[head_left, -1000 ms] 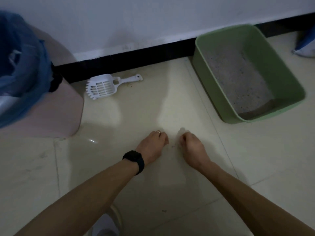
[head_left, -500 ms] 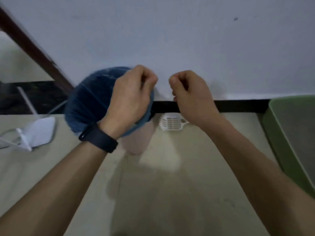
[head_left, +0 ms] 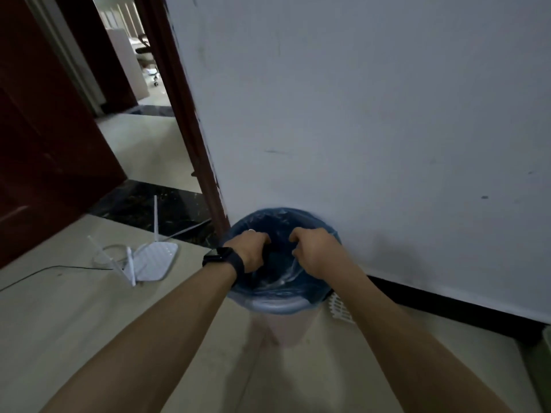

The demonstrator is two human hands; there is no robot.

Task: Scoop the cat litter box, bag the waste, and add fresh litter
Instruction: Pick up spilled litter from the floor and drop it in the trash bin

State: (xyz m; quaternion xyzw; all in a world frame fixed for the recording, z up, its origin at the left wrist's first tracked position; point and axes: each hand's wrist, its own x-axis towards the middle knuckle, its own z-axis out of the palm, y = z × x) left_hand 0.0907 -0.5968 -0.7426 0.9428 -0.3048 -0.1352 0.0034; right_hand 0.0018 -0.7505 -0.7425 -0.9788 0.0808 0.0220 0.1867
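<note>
A pale bin (head_left: 283,326) lined with a blue bag (head_left: 277,217) stands against the white wall. Both my hands hover over its opening. My left hand (head_left: 249,251), with a black watch on the wrist, has its fingers curled downward. My right hand (head_left: 313,253) is curled the same way, just to its right. I see nothing held in either hand. The white slotted scoop (head_left: 340,311) lies on the floor behind the bin, mostly hidden by my right forearm. A sliver of the green litter box (head_left: 547,338) shows at the right edge.
A white router (head_left: 152,260) with antennas and a cable lies on the floor left of the bin. A dark red door frame (head_left: 190,138) and an open doorway are at upper left. Pale tiles stretch in front of the bin.
My hands rose from the floor in front of the litter box, swung left with curled fingers, and now sit lower over the bin's opening. The view turned left, toward the doorway.
</note>
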